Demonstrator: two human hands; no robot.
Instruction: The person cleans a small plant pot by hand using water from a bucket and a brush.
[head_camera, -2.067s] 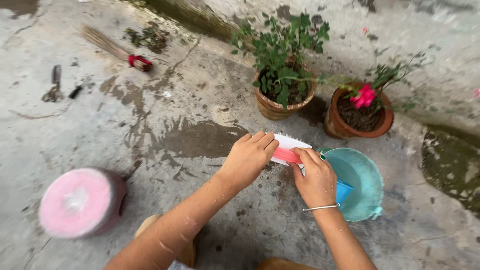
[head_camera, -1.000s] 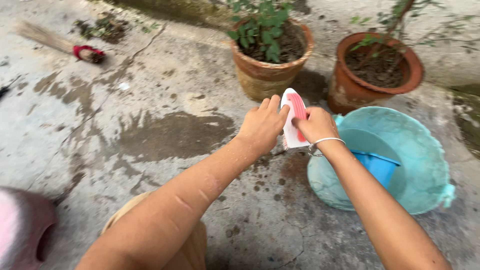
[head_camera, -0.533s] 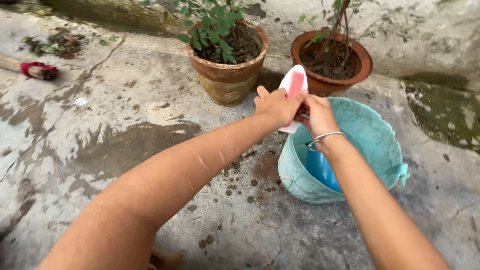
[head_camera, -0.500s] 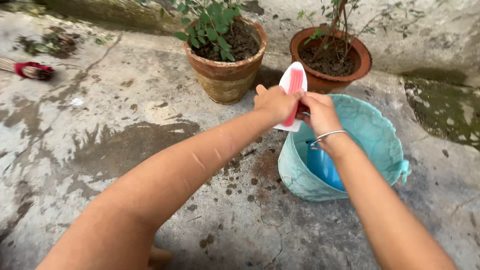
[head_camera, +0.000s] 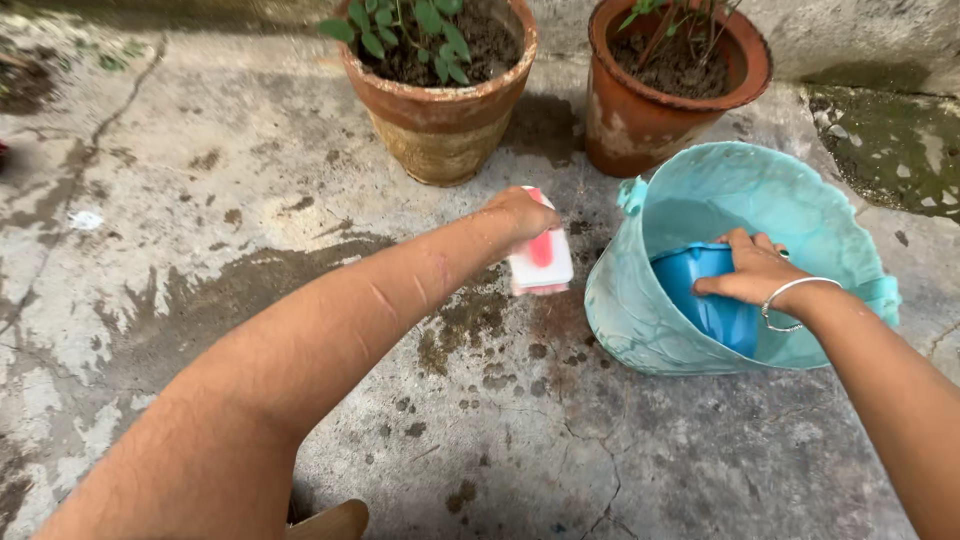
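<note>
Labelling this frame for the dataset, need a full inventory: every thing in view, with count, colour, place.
scrubbing brush: 1, white with pink stripe, held in the left hand above the wet concrete
bucket: 1, turquoise, right of centre, tilted
mug: 1, blue, inside the bucket under the right hand
clay pots: 2, terracotta, top edge, soil and green plants in both
concrete floor: 1, grey, cracked, wet patches and dark spots
bangle: 1, silver, on the right wrist
left hand: 1, shut on the brush
right hand: 1, in the bucket, fingers over the mug

Glossy plastic bucket (head_camera: 690, 190), rough matt clay pots (head_camera: 440, 130), cracked concrete floor (head_camera: 200, 200).
</note>
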